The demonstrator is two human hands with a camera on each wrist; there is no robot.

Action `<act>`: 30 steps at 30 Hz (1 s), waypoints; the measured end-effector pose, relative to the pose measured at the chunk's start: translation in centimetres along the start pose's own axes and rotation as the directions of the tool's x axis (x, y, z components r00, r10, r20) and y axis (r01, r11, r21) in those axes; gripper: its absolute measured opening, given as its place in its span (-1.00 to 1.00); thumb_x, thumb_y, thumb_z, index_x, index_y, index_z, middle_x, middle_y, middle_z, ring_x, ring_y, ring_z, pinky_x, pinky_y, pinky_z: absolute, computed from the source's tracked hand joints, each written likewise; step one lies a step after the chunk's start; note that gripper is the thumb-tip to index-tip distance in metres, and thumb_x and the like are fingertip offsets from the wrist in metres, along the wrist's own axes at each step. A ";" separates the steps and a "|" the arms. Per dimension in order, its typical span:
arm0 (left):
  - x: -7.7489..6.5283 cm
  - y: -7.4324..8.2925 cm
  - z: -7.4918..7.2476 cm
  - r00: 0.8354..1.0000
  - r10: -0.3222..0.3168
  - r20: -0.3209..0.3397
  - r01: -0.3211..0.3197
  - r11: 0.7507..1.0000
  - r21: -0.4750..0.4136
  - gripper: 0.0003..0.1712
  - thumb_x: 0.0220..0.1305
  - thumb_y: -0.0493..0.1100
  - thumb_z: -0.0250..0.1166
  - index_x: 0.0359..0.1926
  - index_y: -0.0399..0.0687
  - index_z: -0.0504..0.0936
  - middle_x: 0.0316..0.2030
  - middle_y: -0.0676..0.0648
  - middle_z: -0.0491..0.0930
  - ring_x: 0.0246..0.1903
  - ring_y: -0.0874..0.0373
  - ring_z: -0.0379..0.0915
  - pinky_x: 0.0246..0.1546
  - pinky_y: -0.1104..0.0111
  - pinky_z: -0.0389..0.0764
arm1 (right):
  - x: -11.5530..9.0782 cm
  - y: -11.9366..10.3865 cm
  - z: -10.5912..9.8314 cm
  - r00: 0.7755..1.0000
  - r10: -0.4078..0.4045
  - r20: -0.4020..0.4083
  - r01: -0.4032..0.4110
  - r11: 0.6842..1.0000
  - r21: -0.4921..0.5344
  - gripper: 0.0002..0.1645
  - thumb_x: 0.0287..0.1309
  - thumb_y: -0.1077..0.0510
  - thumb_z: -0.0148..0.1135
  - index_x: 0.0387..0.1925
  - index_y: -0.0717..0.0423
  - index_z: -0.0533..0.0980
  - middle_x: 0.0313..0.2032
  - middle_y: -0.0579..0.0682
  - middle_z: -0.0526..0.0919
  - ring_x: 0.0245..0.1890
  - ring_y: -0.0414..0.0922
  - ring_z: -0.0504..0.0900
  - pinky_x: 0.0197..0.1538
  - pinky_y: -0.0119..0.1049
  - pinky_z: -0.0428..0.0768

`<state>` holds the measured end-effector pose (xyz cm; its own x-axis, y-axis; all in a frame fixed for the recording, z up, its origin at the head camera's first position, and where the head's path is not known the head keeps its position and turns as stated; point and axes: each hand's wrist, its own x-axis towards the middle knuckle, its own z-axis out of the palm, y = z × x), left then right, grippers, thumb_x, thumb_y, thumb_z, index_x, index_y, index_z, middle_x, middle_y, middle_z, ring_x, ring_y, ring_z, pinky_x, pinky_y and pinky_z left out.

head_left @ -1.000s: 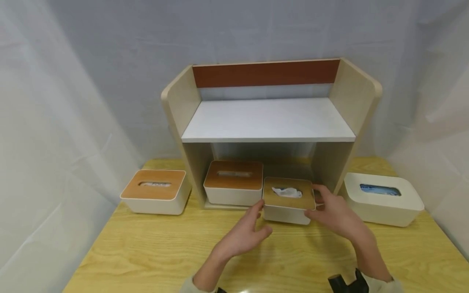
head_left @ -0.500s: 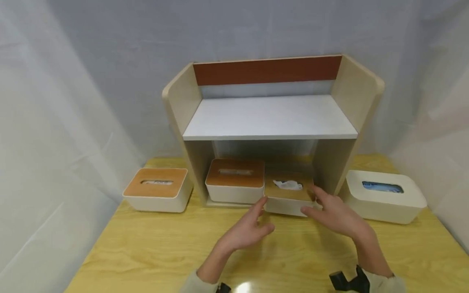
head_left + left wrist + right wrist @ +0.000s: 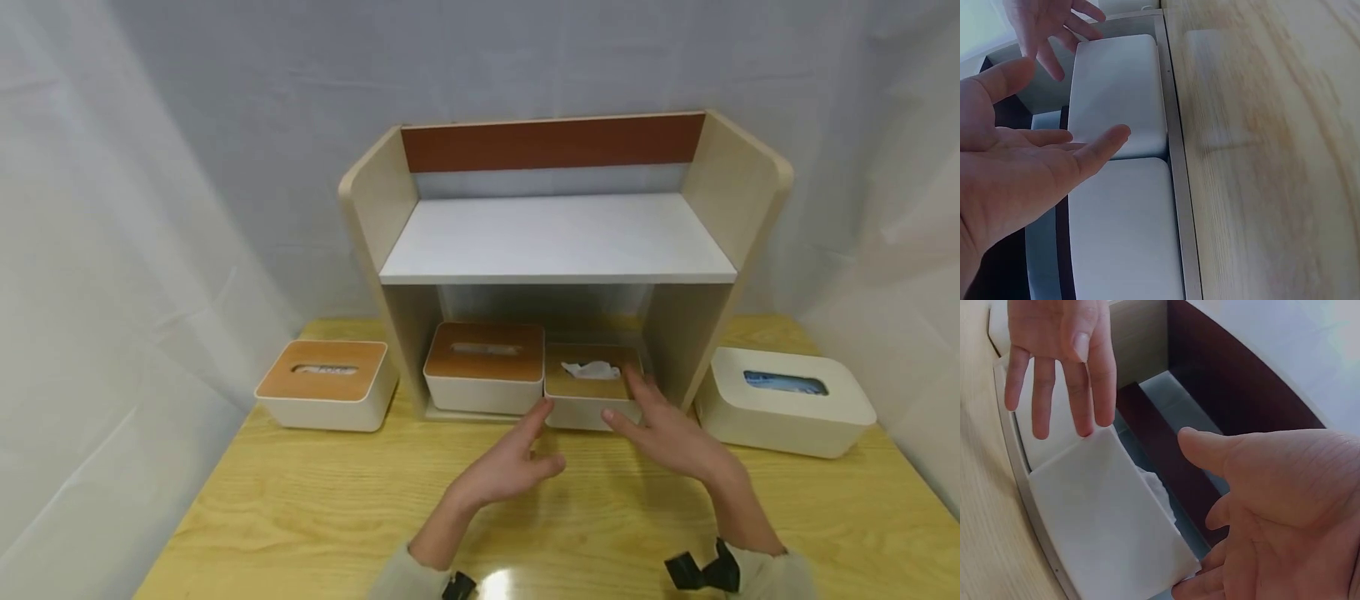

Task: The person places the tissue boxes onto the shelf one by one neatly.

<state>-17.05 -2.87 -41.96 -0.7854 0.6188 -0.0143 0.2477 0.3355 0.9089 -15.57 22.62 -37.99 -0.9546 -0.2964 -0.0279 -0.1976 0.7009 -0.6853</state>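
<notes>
- The tan box (image 3: 582,413) sits in the lower bay of the unit (image 3: 558,237), close to its front edge, slot up, which presumably leaves the tissue (image 3: 591,370) free to pull.
- Its left side lies along the brown box (image 3: 483,396), touching or nearly so; that lines the two up, likely so both fit the bay's width.
- The right hand (image 3: 670,431) is spread, thumb at the tan box's front and fingers by its right side, a spot that would suit pushing or steadying; contact is hard to judge.
- The left hand (image 3: 506,472) is open wide and holds nothing, its index fingertip at the front seam between both boxes, perhaps as a guide; whether it presses, I cannot tell.
- The orange box (image 3: 322,413) and white box (image 3: 787,427) flank the unit on the bench (image 3: 337,517).
</notes>
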 end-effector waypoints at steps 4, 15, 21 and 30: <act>0.0 0.0 0.0 1.000 -0.010 0.004 0.010 1.000 -0.006 -0.03 0.39 -0.08 0.22 0.58 -0.14 -0.17 0.56 -0.17 -0.19 0.46 -0.25 0.00 0.35 -0.05 0.25 | 0.1 0.3 0.2 1.000 0.017 0.015 -0.017 1.000 0.005 0.06 0.47 -0.26 -0.09 0.54 0.28 -0.34 0.51 0.39 -0.37 0.46 0.43 -0.34 0.31 0.50 -0.06; -0.1 0.1 -0.2 1.000 0.015 -0.019 -0.014 0.999 0.040 -0.02 0.38 -0.12 0.23 0.58 -0.18 -0.19 0.56 -0.21 -0.18 0.44 -0.23 0.05 0.34 0.00 0.28 | -0.3 -0.3 0.2 0.999 0.031 0.027 -0.029 0.998 -0.047 0.07 0.44 -0.30 -0.05 0.54 0.34 -0.21 0.48 0.50 -0.26 0.44 0.49 -0.19 0.29 0.47 0.07; -0.4 0.3 -0.5 1.000 0.002 -0.010 -0.002 0.999 0.038 -0.03 0.40 -0.09 0.21 0.58 -0.14 -0.19 0.55 -0.18 -0.13 0.44 -0.21 0.08 0.34 0.00 0.30 | -1.2 -0.9 -0.3 1.000 0.021 0.024 -0.018 0.996 -0.085 0.01 0.42 -0.26 0.02 0.53 0.31 -0.06 0.47 0.39 0.03 0.45 0.44 -0.11 0.31 0.42 0.12; 0.0 0.1 -0.5 1.000 0.004 -0.004 -0.003 1.000 0.027 -0.03 0.41 -0.10 0.20 0.58 -0.13 -0.21 0.56 -0.18 -0.15 0.44 -0.23 0.06 0.35 -0.01 0.27 | -1.5 -1.3 -0.6 0.999 -0.009 0.046 0.014 0.996 -0.092 0.01 0.41 -0.27 0.03 0.54 0.28 -0.06 0.49 0.36 0.01 0.45 0.44 -0.10 0.30 0.42 0.13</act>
<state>-17.28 -3.20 -41.64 -0.7866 0.6174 -0.0096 0.2656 0.3524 0.8974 -13.99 22.52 -36.59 -0.9414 -0.3327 -0.0550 -0.2304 0.7537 -0.6155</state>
